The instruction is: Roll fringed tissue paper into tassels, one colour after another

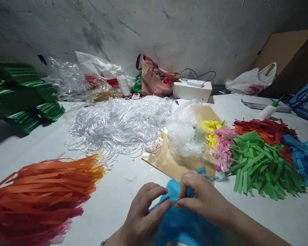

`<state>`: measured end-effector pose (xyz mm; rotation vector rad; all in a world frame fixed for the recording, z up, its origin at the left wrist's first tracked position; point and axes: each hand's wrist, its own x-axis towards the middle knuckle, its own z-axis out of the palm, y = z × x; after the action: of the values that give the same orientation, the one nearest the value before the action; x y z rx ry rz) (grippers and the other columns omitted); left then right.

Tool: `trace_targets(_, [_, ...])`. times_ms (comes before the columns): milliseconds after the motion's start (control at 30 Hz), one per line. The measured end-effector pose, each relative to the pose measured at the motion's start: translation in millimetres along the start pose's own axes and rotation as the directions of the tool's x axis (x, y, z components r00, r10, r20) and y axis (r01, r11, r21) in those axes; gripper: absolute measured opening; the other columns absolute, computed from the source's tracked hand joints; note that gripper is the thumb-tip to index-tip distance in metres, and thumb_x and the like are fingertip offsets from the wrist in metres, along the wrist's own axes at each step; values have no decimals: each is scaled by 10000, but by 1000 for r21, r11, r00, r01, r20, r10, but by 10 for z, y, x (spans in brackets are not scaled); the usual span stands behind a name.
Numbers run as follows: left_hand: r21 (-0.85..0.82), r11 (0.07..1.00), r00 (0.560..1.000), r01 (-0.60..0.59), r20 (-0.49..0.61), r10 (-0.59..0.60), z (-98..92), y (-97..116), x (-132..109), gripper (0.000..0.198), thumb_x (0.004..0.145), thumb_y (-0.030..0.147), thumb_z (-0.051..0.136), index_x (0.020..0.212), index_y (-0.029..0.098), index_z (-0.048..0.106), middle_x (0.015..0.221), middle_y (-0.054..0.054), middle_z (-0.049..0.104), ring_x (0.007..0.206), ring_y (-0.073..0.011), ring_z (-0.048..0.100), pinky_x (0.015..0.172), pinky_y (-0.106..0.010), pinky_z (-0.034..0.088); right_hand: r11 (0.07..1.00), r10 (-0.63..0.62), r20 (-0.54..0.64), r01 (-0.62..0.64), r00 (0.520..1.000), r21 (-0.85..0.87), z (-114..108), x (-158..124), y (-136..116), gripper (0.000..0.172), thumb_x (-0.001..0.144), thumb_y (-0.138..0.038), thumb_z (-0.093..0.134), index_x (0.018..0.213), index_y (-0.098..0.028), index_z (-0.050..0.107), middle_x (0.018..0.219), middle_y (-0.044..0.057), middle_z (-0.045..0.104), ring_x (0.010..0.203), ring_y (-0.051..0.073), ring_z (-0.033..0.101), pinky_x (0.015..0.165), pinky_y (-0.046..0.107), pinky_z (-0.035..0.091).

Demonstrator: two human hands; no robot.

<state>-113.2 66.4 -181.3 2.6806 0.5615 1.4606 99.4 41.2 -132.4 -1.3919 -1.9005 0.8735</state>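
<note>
Near the front edge of the view, a blue sheet (184,222) of thin paper or cloth is held between my two hands. My right hand (202,196) pinches its upper edge between thumb and bent fingers. On the other side, my left hand (147,208) grips the sheet, its thumb lying on the blue surface and its fingers curved above. The tips of the two thumbs are close together. The sheet's lower part is blurred. Just beyond the right hand, blue strips (204,172) lie on a brown paper sheet (166,157).
Orange fringed strips (48,184) lie at left, green ones (264,164) at right beside pink, yellow, red and blue bundles. White shiny cord (123,119) is heaped behind. A clear plastic bag (184,133), green stacks (20,92) and a white box (192,91) also stand about.
</note>
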Motion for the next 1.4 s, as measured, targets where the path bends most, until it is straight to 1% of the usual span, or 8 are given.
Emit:
trace_targets(233, [37, 995, 996, -88, -19, 88, -46, 17, 64, 169, 937, 47, 551, 965, 115, 703, 1049, -111, 599, 980, -220, 586, 795, -387, 561, 995, 31, 18, -33, 999, 95, -11, 26, -27, 310, 659, -55, 879, 631, -185, 599, 689, -57, 644, 707, 129, 588, 643, 250, 409])
trace_targets(600, [82, 995, 998, -57, -26, 60, -16, 18, 84, 155, 963, 116, 525, 930, 143, 674, 935, -116, 686, 904, -219, 625, 758, -390, 575, 995, 19, 107, -29, 994, 97, -38, 6, -55, 269, 700, -145, 880, 658, -198, 619, 708, -63, 658, 693, 123, 601, 620, 239, 405])
trace_targets(767, [79, 993, 996, -87, -15, 89, 10, 15, 86, 143, 942, 77, 527, 933, 123, 662, 926, -120, 693, 920, -222, 630, 790, -400, 574, 999, -30, 86, 28, 996, 24, -67, 12, -66, 156, 810, -142, 770, 735, -208, 651, 755, -55, 668, 716, 118, 597, 666, 239, 420])
trace_targets(1000, [79, 995, 998, -68, -2, 68, 21, 13, 36, 117, 927, 89, 556, 958, 139, 658, 940, -113, 712, 930, -225, 650, 833, -430, 578, 991, -123, 44, 125, 991, -38, -68, -7, -42, 158, 822, -151, 759, 800, -211, 614, 802, -59, 656, 793, 131, 586, 777, 282, 393])
trace_targets(1100, [88, 995, 998, -56, -10, 57, 15, 27, 34, 124, 931, 99, 557, 971, 155, 660, 935, -101, 717, 930, -222, 657, 840, -427, 575, 971, -197, 78, 205, 977, -122, -67, -22, -37, 172, 817, -215, 783, 876, -222, 620, 868, -37, 657, 852, 159, 592, 827, 318, 383])
trace_targets(1200, [93, 994, 998, -59, -4, 60, 22, 27, 43, 129, 924, 88, 559, 969, 156, 659, 926, -96, 719, 924, -217, 659, 850, -426, 572, 941, -236, 81, 249, 968, -229, -45, -26, -17, 77, 892, -186, 668, 849, -217, 613, 824, -30, 632, 820, 155, 580, 828, 330, 366])
trace_targets(1300, [102, 992, 997, -80, 1, 80, 32, 23, 62, 114, 926, 94, 562, 937, 151, 660, 919, -97, 720, 922, -211, 653, 856, -424, 567, 892, -309, -19, 283, 951, -351, -29, -6, 14, 135, 945, -170, 554, 820, -195, 597, 798, -2, 620, 790, 165, 558, 813, 345, 357])
trace_targets(1400, [124, 988, 995, -97, 11, 96, 30, 42, 65, 136, 933, 100, 551, 891, 155, 669, 918, -87, 722, 950, -208, 644, 913, -428, 546, 798, -429, -146, 298, 892, -523, -33, 30, 35, 210, 982, -155, 473, 810, -174, 593, 809, 45, 633, 805, 196, 552, 850, 392, 341])
